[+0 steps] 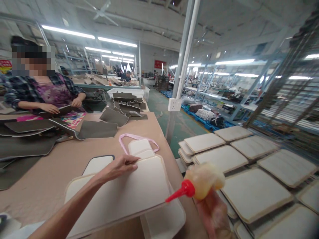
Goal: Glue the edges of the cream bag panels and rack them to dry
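My left hand point(126, 163) pinches the far edge of a large white panel point(129, 191) with rounded corners, holding it tilted over the table. In my right hand point(214, 209) is a glue bottle point(208, 179) with yellowish contents and a red nozzle point(180, 191). The nozzle's tip points left, at the panel's right edge; whether it touches I cannot tell. Other white panels lie beneath and behind, among them a dark-edged panel point(98, 164) and a small panel point(140, 145). A pink strap loop point(124, 141) rests around the small one.
Stacks of white panels point(256, 194) stand to the right. A metal post point(180, 73) with a socket box point(174, 104) rises beyond the table point(149, 124). Dark grey pieces point(98, 128) lie at the left, where a co-worker point(47, 86) handles one. Shelving point(224, 98) lines the far right.
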A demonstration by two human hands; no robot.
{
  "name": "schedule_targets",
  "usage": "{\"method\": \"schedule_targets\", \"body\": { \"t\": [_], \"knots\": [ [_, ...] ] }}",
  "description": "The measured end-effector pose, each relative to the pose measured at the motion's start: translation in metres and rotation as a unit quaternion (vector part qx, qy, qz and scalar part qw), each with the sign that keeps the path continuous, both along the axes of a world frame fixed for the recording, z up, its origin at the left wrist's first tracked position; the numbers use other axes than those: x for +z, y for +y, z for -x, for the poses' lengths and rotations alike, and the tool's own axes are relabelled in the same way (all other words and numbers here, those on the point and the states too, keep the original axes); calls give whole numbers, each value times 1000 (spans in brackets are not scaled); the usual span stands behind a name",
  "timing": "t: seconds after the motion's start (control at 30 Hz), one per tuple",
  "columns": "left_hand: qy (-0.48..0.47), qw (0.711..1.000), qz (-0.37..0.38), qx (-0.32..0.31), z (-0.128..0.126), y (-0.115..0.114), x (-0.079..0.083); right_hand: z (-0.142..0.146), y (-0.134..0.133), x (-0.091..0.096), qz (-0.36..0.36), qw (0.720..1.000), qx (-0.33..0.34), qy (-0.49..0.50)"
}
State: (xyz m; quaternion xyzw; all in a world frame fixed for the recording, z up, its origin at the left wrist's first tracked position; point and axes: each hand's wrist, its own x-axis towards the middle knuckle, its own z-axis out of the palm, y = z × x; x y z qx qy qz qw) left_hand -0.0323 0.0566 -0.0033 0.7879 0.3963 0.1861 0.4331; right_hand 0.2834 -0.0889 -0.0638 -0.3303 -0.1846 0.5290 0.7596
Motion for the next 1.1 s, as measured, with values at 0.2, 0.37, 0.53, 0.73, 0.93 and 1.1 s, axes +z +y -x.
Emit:
{"method": "schedule_targets", "body": {
  "t": [0.2, 0.37, 0.53, 0.73, 0.93, 1.1],
  "knots": [
    [9, 1000, 23, -19, 11, -38, 39, -12, 15, 91, -121, 982, -60, -135],
    [-1, 994, 62, -88, 15, -55, 64, -14, 3, 111, -153, 966, -51, -204],
    [-11, 985, 76, -153, 15, -66, 82, -11, -6, 123, -204, 952, -11, -230],
    [-42, 976, 98, -191, 17, -76, 96, -11, -13, 128, -249, 944, 4, -218],
    [-41, 977, 100, -182, 16, -82, 104, -17, -19, 123, -264, 933, 34, -241],
    [-42, 977, 53, -201, 16, -81, 105, -7, -28, 131, -248, 941, 25, -229]
  ]
}}
